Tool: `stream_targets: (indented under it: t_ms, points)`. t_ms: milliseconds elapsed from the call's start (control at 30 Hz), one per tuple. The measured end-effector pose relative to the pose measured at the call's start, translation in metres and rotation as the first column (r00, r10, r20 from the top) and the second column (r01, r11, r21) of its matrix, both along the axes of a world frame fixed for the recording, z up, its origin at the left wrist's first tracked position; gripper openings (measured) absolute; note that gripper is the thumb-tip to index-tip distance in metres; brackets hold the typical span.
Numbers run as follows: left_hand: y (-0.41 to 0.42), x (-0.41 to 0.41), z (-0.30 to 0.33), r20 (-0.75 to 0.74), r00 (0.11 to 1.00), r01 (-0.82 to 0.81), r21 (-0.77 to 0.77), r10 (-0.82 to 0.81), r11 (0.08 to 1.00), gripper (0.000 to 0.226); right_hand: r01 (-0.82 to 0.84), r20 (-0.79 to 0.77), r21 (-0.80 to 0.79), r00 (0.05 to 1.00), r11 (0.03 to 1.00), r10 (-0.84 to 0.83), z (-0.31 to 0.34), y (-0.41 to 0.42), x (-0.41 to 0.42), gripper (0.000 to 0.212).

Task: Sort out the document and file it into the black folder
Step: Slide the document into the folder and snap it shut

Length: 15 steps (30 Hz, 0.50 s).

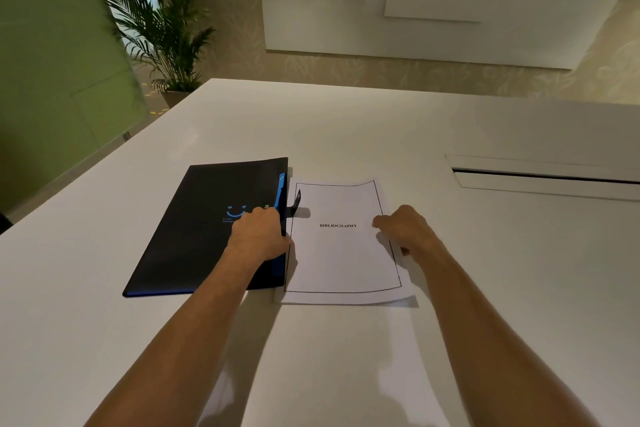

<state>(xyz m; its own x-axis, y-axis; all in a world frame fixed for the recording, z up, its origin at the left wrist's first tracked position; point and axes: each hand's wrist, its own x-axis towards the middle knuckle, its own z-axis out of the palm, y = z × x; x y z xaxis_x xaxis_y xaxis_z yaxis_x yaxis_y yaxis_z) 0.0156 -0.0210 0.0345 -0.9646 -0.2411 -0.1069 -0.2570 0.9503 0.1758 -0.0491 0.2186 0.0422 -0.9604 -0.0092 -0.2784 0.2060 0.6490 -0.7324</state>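
Filing has not begun: black folder [207,225] lies closed on the table [346,357], bibliography sheet [341,253] touching at its 3 o'clock; left hand [258,236] fingers grip the folder's edge, right hand [403,229] curls loosely on the sheet, so next comes opening the cover.

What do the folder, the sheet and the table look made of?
Folder: probably thin plastic, matte black, flat cover with blue print and blue edging. Sheet: plain white paper, printed border and heading, far corners curling slightly. Table: smooth white top with a soft sheen, perhaps laminate; unclear.
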Motion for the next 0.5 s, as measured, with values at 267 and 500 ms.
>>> stream_targets:
  t_ms: [267, 500]
  points:
    - [0.003, 0.003, 0.001, -0.017, 1.000, -0.002, -0.022, 0.002, 1.000, 0.032, -0.057, -0.128, 0.256, 0.987, 0.965, 0.092, -0.003, -0.025, 0.002, 0.023]
    - [0.004, 0.003, 0.002, -0.016, 1.000, -0.005, -0.042, 0.005, 0.999, 0.037, 0.079, -0.080, 0.014, 0.994, 0.997, -0.078, -0.006, -0.022, -0.007, 0.026]
